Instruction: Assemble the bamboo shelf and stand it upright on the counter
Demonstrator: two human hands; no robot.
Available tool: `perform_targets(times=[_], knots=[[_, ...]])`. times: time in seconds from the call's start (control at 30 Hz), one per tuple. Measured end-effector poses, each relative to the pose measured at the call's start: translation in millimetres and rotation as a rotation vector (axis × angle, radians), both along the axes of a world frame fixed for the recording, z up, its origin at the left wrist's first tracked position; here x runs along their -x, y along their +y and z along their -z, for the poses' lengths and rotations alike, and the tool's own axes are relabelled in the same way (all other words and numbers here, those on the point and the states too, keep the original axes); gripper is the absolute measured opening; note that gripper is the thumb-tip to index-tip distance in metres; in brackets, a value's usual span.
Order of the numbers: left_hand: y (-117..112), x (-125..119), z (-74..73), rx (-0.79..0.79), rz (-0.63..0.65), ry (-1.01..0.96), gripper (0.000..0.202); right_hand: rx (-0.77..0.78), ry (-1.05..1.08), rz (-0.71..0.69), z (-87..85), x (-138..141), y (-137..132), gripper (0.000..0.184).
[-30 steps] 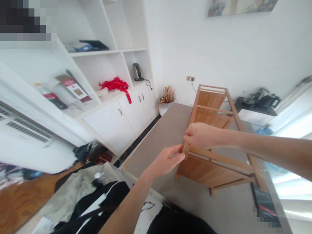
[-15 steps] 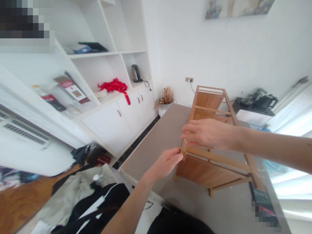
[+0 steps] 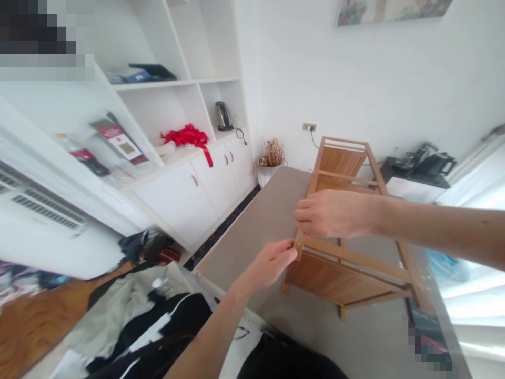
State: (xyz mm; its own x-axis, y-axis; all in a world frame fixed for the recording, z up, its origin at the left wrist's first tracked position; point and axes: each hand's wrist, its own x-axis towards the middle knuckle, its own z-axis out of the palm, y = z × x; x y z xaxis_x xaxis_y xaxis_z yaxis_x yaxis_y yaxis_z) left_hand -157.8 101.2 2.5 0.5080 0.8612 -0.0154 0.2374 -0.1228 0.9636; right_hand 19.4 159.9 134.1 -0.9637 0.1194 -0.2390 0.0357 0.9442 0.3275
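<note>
A wooden shelf rack (image 3: 347, 263) lies on its side on a grey table (image 3: 260, 221). My left hand (image 3: 268, 263) pinches at the near corner of the rack's left post, where a small metal key (image 3: 300, 241) sticks out. My right hand (image 3: 335, 213) rests curled over the same post just above that corner, its fingertips at the small metal piece. The corner joint itself is partly hidden by my fingers.
White cabinets and open shelves (image 3: 185, 173) line the left wall, with a kettle (image 3: 223, 116) and red ribbon (image 3: 187, 138). A potted dry plant (image 3: 270, 158) stands by the table's far end. Clothes and bags (image 3: 150, 321) lie near left. A dark booklet (image 3: 426, 326) lies on the table's right.
My right hand opened and lifted off the post, then came back down curled over it. My left hand stayed at the corner with the metal piece.
</note>
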Motion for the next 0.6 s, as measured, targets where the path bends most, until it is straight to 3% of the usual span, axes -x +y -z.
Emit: perform_targets(times=[0.23,0.6], knots=[[0.6,-1.0,2.4,-0.001,0.005,0.002,0.028,-0.077,0.017,0.017,3.6,3.7,-2.5,0.017],[-3.3,-2.1,7.4,-0.023,-0.032,-0.028,0.029,-0.101,-0.098,-0.101,-0.5,6.1,5.6,0.015]])
